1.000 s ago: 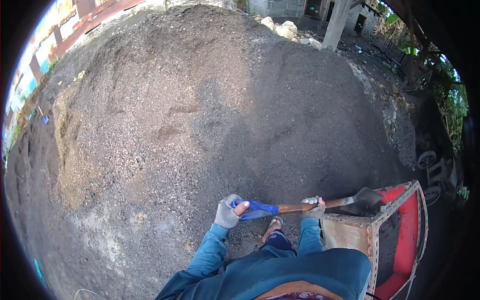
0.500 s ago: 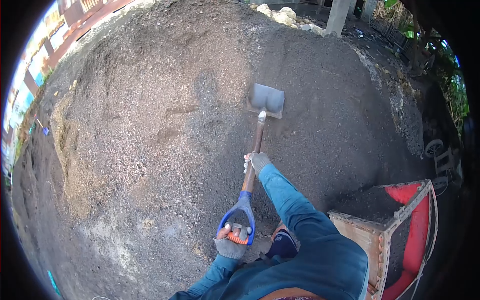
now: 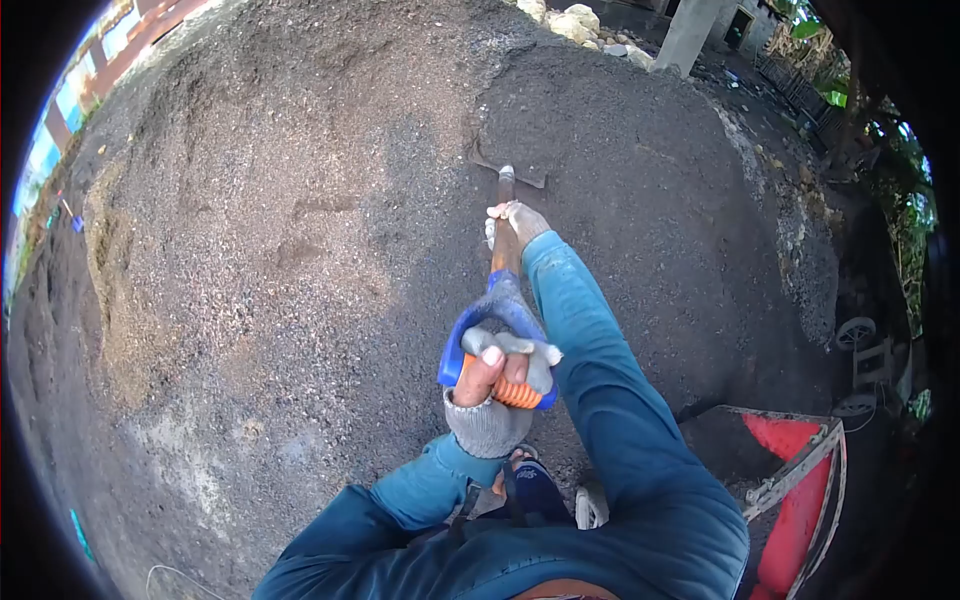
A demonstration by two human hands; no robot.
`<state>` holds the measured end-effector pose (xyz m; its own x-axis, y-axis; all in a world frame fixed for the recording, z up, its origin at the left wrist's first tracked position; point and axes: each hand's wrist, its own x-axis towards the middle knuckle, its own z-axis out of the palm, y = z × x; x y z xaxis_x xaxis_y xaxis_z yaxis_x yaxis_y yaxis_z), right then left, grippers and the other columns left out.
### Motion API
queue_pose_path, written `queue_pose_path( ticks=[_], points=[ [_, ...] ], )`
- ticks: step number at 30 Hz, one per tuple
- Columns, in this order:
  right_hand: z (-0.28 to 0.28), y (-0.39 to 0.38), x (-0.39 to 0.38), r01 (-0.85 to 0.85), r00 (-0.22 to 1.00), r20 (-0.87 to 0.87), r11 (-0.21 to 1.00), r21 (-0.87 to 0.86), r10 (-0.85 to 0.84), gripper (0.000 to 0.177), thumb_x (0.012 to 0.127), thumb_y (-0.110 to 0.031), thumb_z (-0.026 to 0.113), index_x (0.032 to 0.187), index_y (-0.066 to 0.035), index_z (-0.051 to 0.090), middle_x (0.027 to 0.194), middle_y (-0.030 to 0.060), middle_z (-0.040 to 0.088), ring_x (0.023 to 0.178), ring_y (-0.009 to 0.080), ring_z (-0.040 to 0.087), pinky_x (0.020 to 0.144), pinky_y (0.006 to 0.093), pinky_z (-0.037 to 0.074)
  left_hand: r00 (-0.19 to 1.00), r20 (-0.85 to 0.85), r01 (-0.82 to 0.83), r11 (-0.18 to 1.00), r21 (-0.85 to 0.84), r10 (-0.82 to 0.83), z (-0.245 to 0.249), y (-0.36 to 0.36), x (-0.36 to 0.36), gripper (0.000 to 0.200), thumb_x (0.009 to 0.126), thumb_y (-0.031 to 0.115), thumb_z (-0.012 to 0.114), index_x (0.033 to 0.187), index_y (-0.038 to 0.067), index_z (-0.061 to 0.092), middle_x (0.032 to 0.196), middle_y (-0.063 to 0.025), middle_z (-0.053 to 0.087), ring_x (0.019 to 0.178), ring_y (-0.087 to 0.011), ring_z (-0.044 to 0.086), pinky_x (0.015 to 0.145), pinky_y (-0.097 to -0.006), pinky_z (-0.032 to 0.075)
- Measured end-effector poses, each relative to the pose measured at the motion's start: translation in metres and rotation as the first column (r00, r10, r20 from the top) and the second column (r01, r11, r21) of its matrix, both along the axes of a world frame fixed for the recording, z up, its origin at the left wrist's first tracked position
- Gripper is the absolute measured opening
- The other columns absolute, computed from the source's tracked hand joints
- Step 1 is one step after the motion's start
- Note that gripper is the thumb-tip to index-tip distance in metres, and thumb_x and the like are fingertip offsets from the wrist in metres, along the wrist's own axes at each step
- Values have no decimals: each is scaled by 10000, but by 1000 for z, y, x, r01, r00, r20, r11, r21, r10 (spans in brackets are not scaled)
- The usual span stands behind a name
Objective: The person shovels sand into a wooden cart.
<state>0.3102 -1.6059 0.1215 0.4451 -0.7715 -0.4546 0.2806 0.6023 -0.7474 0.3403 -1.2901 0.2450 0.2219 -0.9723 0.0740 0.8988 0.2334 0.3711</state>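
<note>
A shovel with a brown shaft [image 3: 505, 248] and a blue D-shaped handle [image 3: 459, 345] points away from me. Around its orange grip, my left hand [image 3: 495, 385] is closed, in a grey glove that leaves some fingertips bare. Farther up, near the blade, my right hand [image 3: 518, 222] wraps round the shaft, also gloved. Only the rear edge of the blade [image 3: 535, 180] shows; the rest is sunk in the dark sand and gravel heap [image 3: 600, 130].
A red and grey metal container [image 3: 795, 500] stands at the lower right. Behind it are small wheels [image 3: 855, 333]. Pale rocks [image 3: 573, 24] and a concrete post [image 3: 686, 36] are at the top. A blue-bladed tool [image 3: 77, 223] lies far left.
The shovel has moved forward, and its blade, fully visible before, is now mostly in the heap. Both hands have moved away from my body with it, still gripping.
</note>
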Motion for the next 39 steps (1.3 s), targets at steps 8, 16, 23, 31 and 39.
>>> queue_pose_path(
  ticks=[8, 16, 23, 31, 39],
  points=[
    [-161, 73, 61, 145, 949, -306, 970, 193, -80, 95, 835, -84, 635, 884, -100, 555, 644, 36, 525, 540, 227, 561, 535, 447, 518, 925, -232, 1, 608, 794, 301, -215, 97, 76, 455, 882, 608, 520, 863, 166, 410, 591, -39, 393, 548, -231, 408, 574, -397, 405],
    [-224, 256, 51, 284, 938, -281, 916, 283, -204, 77, 838, -66, 596, 835, -86, 522, 619, 38, 496, 492, 215, 534, 476, 435, 490, 944, -111, 7, 316, 949, 310, -298, 247, 109, 489, 858, 629, 527, 822, 150, 435, 539, -36, 361, 446, -229, 362, 446, -394, 315],
    [-208, 441, -41, 624, 776, -280, 624, 470, -565, 138, 826, -154, 616, 793, -109, 490, 628, 36, 494, 510, 222, 514, 516, 433, 479, 991, 123, -96, 327, 940, -62, -301, 365, 147, 406, 919, 425, 564, 688, 96, 505, 485, -57, 429, 369, -216, 428, 346, -376, 371],
    [-25, 498, -126, 745, 562, 541, 667, -3, -625, 243, 802, -285, 606, 688, -124, 465, 618, -3, 461, 599, 170, 482, 636, 340, 439, 85, 963, -100, 963, -249, 257, -46, 283, 176, 329, 807, 329, 698, 777, 10, 626, 728, -136, 617, 624, -221, 615, 575, -329, 471],
    [8, 502, -36, 687, 651, 321, 714, 136, -688, 254, 799, -307, 667, 808, -91, 534, 691, 48, 515, 647, 243, 518, 699, 424, 466, 799, 589, -193, 874, 445, -123, -137, 358, 247, 382, 954, 399, 544, 778, 60, 529, 558, -56, 518, 487, -147, 541, 454, -284, 429]
  ],
)
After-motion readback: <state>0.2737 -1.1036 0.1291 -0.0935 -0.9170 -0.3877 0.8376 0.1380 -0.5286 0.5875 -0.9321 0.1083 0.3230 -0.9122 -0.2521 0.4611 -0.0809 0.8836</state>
